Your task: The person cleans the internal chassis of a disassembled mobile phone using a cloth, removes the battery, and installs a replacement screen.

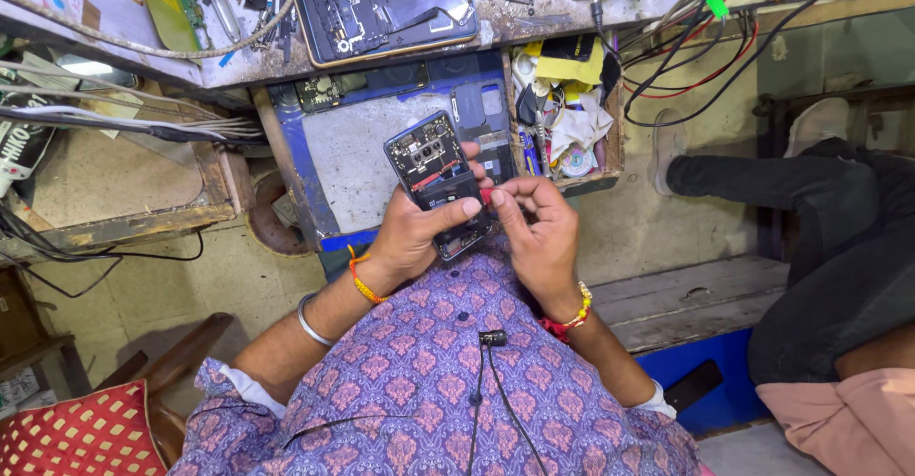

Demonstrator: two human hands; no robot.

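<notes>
a worn, scratched bench [534,20] runs along the top of the view, its grey top chipped and littered with small parts; on it near the front edge lies a second opened phone [386,7], dark, its insides showing. under the bench's front edge an open drawer [357,147] with blue edging sticks out, and beside it on the right a small wooden box [562,119] holds crumpled cloth, yellow scraps and small tools. black and red wires [686,66] hang off the bench's right end. the floor [181,276] below is dull, stained concrete; a red cushion with pale dots [81,433] sits at the lower left, and another person's dark trouser leg [810,209] stretches in from the right.

the phone [440,182] is held over the drawer, above the person's lap — back cover off, glossy black, with a camera module near its top end and a red strip across the middle. the left hand [419,233] is clamped round its lower half, thumb pressed across the back. the right hand [538,228] has its fingers pinched together on a small red tool [486,195] at the phone's right edge. both wrists carry bead bracelets — the shirt is purple, patterned cotton.
</notes>
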